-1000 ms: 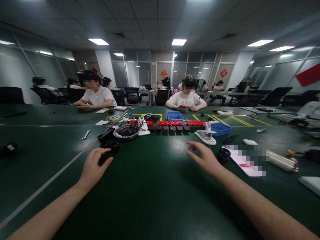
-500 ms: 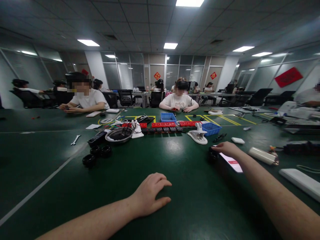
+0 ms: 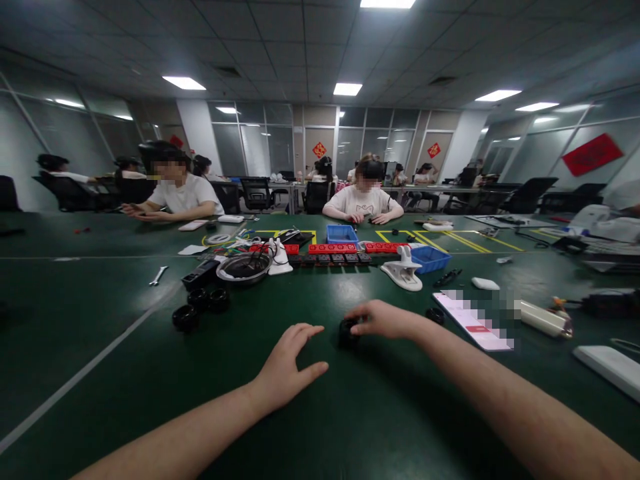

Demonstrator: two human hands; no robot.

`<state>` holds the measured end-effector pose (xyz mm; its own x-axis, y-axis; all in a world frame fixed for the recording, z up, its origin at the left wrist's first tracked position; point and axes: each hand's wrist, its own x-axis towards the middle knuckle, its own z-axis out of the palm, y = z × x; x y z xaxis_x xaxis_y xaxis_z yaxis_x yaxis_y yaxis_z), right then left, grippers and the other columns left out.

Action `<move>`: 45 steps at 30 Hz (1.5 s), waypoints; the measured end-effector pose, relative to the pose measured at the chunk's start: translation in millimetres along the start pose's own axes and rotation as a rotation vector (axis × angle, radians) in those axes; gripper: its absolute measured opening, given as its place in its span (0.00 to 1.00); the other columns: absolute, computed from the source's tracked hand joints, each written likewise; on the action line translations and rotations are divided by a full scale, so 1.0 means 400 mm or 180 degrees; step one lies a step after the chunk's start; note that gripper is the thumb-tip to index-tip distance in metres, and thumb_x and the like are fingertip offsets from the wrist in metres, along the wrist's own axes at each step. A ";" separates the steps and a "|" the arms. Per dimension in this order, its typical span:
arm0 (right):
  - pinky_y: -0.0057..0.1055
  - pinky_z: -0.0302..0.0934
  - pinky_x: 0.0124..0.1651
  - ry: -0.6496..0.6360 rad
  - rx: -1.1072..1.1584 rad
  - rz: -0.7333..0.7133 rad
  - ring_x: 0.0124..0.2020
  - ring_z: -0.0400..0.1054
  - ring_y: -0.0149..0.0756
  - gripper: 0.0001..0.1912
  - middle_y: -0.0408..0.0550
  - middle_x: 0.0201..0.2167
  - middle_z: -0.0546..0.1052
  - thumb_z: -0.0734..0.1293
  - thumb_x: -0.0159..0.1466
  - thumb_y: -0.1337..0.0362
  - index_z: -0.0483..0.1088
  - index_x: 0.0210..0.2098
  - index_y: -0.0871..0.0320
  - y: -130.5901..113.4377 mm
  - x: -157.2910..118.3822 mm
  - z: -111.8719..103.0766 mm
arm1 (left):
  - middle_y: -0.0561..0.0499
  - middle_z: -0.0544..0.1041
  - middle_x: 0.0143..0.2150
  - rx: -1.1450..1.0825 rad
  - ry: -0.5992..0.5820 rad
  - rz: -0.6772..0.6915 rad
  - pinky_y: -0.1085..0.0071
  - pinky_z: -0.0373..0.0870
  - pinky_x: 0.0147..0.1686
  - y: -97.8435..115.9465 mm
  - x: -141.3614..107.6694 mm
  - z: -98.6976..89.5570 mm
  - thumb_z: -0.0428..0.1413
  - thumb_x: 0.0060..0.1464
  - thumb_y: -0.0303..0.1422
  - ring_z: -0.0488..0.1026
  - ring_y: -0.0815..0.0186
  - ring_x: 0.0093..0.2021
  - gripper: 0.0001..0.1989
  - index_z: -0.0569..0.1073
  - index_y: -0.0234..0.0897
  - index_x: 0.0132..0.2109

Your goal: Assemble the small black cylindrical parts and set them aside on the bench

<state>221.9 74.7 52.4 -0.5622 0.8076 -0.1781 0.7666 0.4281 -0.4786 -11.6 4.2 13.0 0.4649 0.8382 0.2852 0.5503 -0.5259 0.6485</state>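
Note:
My right hand [image 3: 377, 320] reaches over the middle of the green table, its fingers closed from above round a glossy black round piece [image 3: 346, 338], partly hidden by them. My left hand [image 3: 286, 367] is just to the left, holding nothing, fingers stretched toward that piece and thumb apart. A similar black round piece [image 3: 435, 315] lies behind my right forearm, next to a phone with a lit screen [image 3: 463, 320]. Three more such pieces [image 3: 185, 318] stand grouped at the left; their exact kind is unclear.
Across the table are red power strips [image 3: 334, 249], a white clip stand [image 3: 403, 270], a blue bin [image 3: 430, 259] and a round dish [image 3: 244, 277]. A wrench [image 3: 159, 276] lies at left, a cream cylinder [image 3: 543, 318] at right. Two people sit opposite.
My right hand has moved left from beside the phone to the table's middle, bringing one black round piece along. My left hand has opened wider and shifted slightly forward.

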 end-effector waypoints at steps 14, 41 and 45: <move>0.31 0.56 0.40 -0.0195 0.0710 -0.0840 0.38 0.61 0.36 0.28 0.46 0.38 0.68 0.70 0.46 0.58 0.64 0.45 0.59 -0.013 -0.042 0.119 | 0.49 0.68 0.45 -0.0157 -0.0283 0.0080 0.64 0.61 0.45 0.004 0.034 0.045 0.59 0.41 0.40 0.63 0.60 0.46 0.27 0.64 0.41 0.49; 0.34 0.52 0.36 0.1037 -0.0231 -0.0178 0.34 0.59 0.40 0.29 0.48 0.33 0.67 0.68 0.41 0.45 0.64 0.34 0.59 -0.044 -0.033 0.193 | 0.53 0.64 0.35 -0.0503 -0.0171 -0.0409 0.73 0.60 0.31 -0.014 0.070 0.089 0.61 0.37 0.33 0.62 0.66 0.33 0.18 0.67 0.38 0.38; 0.33 0.53 0.42 0.0360 0.0636 -0.0675 0.40 0.59 0.38 0.29 0.46 0.38 0.67 0.70 0.44 0.55 0.63 0.44 0.57 -0.015 -0.043 0.163 | 0.54 0.64 0.35 -0.0595 -0.0516 -0.0151 0.74 0.60 0.30 -0.018 0.072 0.069 0.60 0.39 0.33 0.62 0.68 0.32 0.19 0.67 0.40 0.42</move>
<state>206.7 32.0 2.3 -0.6564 0.7536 0.0352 0.5534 0.5127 -0.6564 17.0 28.4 -3.0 0.5552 0.8192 0.1441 0.4434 -0.4381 0.7820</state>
